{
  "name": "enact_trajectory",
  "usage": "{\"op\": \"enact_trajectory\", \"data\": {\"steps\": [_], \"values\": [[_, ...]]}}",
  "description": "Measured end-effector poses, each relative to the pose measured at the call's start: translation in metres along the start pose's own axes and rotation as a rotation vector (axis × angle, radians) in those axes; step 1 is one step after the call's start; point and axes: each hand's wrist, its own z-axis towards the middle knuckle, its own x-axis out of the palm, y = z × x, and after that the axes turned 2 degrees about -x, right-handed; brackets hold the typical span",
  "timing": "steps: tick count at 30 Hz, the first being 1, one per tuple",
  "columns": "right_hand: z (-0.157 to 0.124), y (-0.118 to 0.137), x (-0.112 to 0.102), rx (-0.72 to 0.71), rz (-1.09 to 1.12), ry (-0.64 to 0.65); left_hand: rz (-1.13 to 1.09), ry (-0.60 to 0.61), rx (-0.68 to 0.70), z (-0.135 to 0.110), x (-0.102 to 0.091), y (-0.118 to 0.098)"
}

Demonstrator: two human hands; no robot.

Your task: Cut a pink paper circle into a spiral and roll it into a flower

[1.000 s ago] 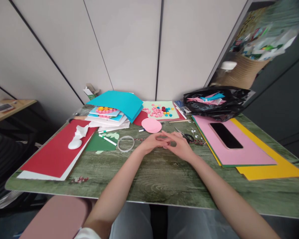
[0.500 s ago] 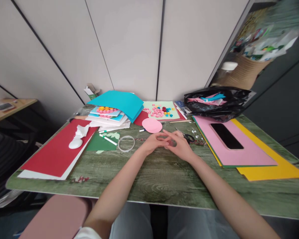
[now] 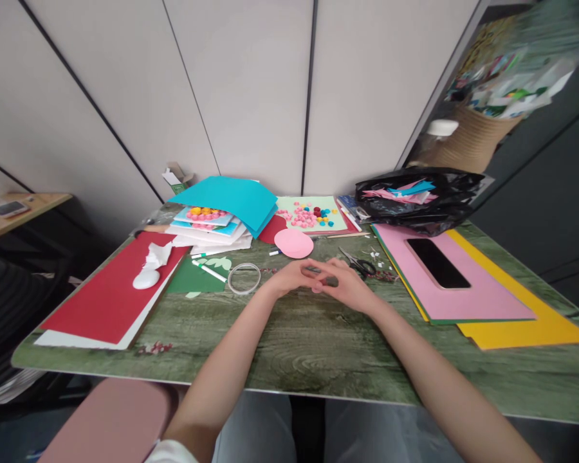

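Reaching across the tabletop (image 3: 318, 347), we hold left hand (image 3: 293, 278) and right hand (image 3: 351, 287) together low at its middle, fingertips pinched tip to tip, likely so both can work one small spot; whether a tiny scrap sits between them we cannot tell. Just beyond them lies the pink paper circle (image 3: 294, 244), scissors (image 3: 361, 262) just beside the right hand, clear tape ring (image 3: 244, 278) near the left hand, all kept within easy reach, we judge.

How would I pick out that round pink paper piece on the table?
Start at the green wood-grain table, then find the fanned turquoise sheets at its far edge. Just right of them, beyond the left hand and right hand, lies the pink disc: flat and solid, unlike the clear hollow ring to its left.
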Motion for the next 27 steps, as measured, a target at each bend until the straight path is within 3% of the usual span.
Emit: {"op": "enact_trajectory", "data": {"steps": [7, 16, 22, 27], "values": [[0.000, -0.003, 0.001, 0.007, -0.050, -0.156, -0.089, -0.070, 0.082, 0.004, 0.010, 0.005], [0.001, -0.002, 0.003, -0.023, -0.070, -0.192, -0.149, -0.143, 0.053, 0.005, 0.017, 0.004], [0.001, -0.001, 0.000, -0.010, -0.002, -0.160, -0.091, -0.097, 0.051, 0.000, 0.011, -0.004], [0.000, 0.004, 0.000, -0.009, 0.042, -0.033, 0.024, 0.023, 0.019, -0.006, 0.001, -0.010]]}}
